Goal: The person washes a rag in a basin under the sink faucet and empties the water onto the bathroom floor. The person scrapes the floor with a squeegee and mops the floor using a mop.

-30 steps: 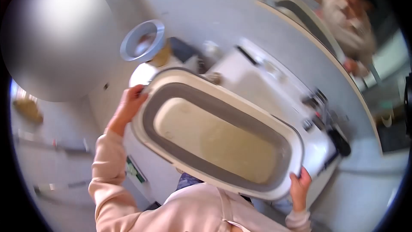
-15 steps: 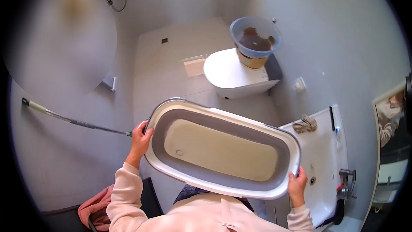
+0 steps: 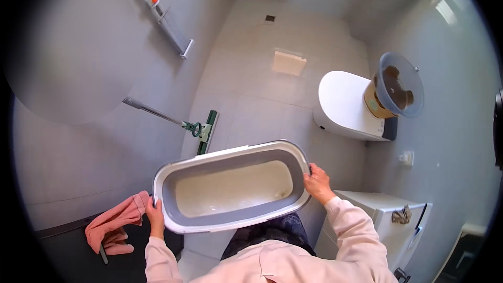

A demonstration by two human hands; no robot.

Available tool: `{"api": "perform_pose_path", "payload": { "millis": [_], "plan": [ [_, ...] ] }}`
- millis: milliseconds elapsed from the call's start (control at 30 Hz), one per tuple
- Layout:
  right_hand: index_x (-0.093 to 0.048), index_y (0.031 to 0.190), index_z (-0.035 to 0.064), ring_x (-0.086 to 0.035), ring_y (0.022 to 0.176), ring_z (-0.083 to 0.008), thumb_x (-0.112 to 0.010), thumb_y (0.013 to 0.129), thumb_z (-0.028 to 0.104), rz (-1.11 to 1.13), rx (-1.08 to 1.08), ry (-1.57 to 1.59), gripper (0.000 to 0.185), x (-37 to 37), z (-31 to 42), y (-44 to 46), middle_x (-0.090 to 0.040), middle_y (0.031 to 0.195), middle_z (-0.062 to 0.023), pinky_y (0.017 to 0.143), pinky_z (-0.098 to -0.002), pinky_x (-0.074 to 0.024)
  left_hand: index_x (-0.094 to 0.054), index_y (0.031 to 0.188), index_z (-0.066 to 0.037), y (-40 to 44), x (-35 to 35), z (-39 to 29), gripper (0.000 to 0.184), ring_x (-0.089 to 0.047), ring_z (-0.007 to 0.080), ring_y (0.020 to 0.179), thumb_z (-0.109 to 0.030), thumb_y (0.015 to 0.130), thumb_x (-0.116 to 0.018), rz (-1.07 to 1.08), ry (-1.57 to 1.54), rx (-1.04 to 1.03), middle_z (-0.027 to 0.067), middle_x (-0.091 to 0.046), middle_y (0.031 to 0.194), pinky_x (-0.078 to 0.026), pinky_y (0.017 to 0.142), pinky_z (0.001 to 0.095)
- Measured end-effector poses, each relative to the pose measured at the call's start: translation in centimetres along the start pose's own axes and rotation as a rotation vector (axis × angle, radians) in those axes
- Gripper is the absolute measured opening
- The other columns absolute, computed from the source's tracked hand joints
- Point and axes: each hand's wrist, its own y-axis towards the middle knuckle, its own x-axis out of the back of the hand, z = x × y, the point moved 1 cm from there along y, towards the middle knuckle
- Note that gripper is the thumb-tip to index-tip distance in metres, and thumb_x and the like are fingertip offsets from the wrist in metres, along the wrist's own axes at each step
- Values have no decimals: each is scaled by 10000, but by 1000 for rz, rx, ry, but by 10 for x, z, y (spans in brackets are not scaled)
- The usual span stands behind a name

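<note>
The left hand (image 3: 155, 219) grasps the left end of the tub (image 3: 230, 153), thumb over the rim; the remaining fingers are largely hidden. The right hand (image 3: 318, 183) grasps the tub's right end, near its far corner. Both hands bear on the tub, one at each end.

The tub is long and oval, with a white rim, a grey inner wall (image 3: 169, 195) and a pale bottom (image 3: 233, 183). It is positioned in front of the wearer's torso, above the dark trousers (image 3: 267, 233). Glints show on the bottom; the depth of any liquid cannot be read.

Just left of the tub, near the left hand, a pink towel (image 3: 112, 225) lies on a dark surface (image 3: 141, 257). Just beyond the tub's far side, toward its left end, is the green head of a squeegee-like tool (image 3: 207, 132); its handle extends away to the left.

Beyond the tub's right end stands a white toilet (image 3: 343, 102). A tan container (image 3: 373, 104) rests on the toilet and carries a translucent bluish bowl (image 3: 390, 71) with dark brown contents. Right of the tub is a white washbasin unit (image 3: 385, 230), with a crumpled cloth (image 3: 401, 215) on it. A floor drain (image 3: 270, 19) is located well beyond the tub.
</note>
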Motion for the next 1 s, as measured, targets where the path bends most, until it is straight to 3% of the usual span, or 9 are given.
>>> {"api": "perform_pose_path", "payload": {
  "millis": [67, 167, 267, 333, 400, 500, 567, 800, 1000],
  "plan": [
    [-502, 1010, 59, -529, 909, -351, -473, 766, 243, 100, 17, -55, 307, -19, 16, 34, -570, 939, -177, 763, -437, -416, -528, 892, 33, -7, 9, 31, 171, -494, 142, 732, -53, 744, -517, -30, 45, 53, 69, -548, 792, -399, 674, 278],
    [-552, 961, 58, -541, 891, -356, -448, 786, 297, 339, -4, -209, 314, -57, 27, 89, -589, 900, -177, 755, -464, -420, -545, 969, 43, -1, 2, 70, 257, -542, 148, 788, -22, 721, -528, 66, 78, 366, 102, -582, 885, -416, 697, 265],
    [-579, 925, 44, -544, 899, -348, -457, 782, 293, 461, -3, -233, 311, -88, 14, 152, -588, 907, -179, 769, -453, -423, -555, 1003, 35, 26, -42, 97, 296, -556, 155, 838, -2, 711, -525, 90, -106, 456, 116, -595, 902, -421, 731, 261],
    [-587, 916, 35, -544, 907, -342, -466, 774, 279, 508, -24, -277, 307, -104, 2, 205, -588, 921, -179, 775, -441, -426, -557, 1019, 31, 63, -78, 124, 332, -558, 156, 863, 33, 690, -511, 76, -15, 472, 108, -601, 908, -423, 752, 270],
    [-596, 908, 18, -549, 916, -335, -489, 751, 244, 596, -118, -313, 295, -108, 2, 252, -585, 948, -181, 773, -412, -437, -559, 1021, 23, 109, -109, 162, 355, -564, 153, 834, 57, 674, -493, 439, 144, 540, 79, -605, 898, -433, 731, 282],
    [-591, 938, 13, -563, 903, -335, -515, 709, 195, 685, -224, -297, 303, -84, 37, 323, -581, 968, -192, 752, -384, -452, -565, 1042, -10, 171, -155, 137, 401, -571, 149, 751, 62, 656, -487, 557, 124, 678, 56, -614, 864, -441, 680, 285],
    [-602, 909, 10, -568, 890, -341, -516, 697, 188, 423, -138, -343, 290, -83, 46, 356, -591, 936, -193, 744, -376, -457, -569, 1049, -29, 196, -179, 113, 414, -568, 149, 724, 63, 654, -484, 490, 73, 672, 51, -614, 857, -441, 663, 282],
    [-599, 946, 86, -553, 881, -360, -436, 795, 277, 62, -6, -256, 293, -35, 85, 378, -594, 930, -170, 771, -421, -438, -479, 1169, -27, 236, -225, 81, 455, -547, 147, 850, 49, 720, -468, 221, -187, 322, 87, -583, 986, -425, 747, 260],
    [-606, 897, 83, -551, 856, -350, -407, 818, 346, -183, -30, -89, 338, -31, 80, 336, -600, 879, -158, 745, -421, -431, -340, 1265, -4, 209, -211, 62, 480, -491, 125, 983, 7, 799, -456, -105, -320, 85, 87, -485, 1174, -376, 839, 237]
  ]
}}
